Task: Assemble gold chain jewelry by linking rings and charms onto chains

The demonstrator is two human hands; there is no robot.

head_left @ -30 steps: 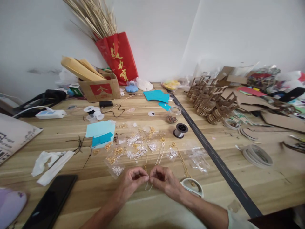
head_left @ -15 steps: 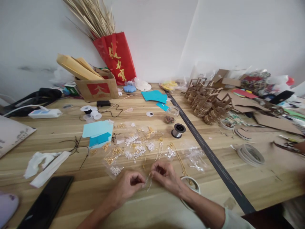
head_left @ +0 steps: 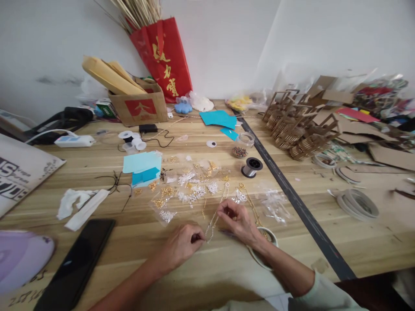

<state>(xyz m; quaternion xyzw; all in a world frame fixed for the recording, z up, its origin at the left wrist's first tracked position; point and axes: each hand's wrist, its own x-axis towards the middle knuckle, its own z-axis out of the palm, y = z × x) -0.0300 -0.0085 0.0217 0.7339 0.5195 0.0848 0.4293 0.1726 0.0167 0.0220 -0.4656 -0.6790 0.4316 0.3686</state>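
Gold chain (head_left: pixel 212 224) is now pinched at separate points by the left hand (head_left: pixel 181 245) and right hand (head_left: pixel 238 220), drawn apart since earlier; beads (head_left: pixel 194 192) lie at twelve o'clock.

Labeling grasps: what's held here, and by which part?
A thin gold chain: left hand pinches its near end, right hand pinches it farther up.

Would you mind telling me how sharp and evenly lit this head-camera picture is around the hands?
Head view: soft, even light, no harsh glare; the left hand and right hand pinching the thin chain look slightly soft; wide-angle distortion bends the table edges; the phone screen shows a faint reflection.
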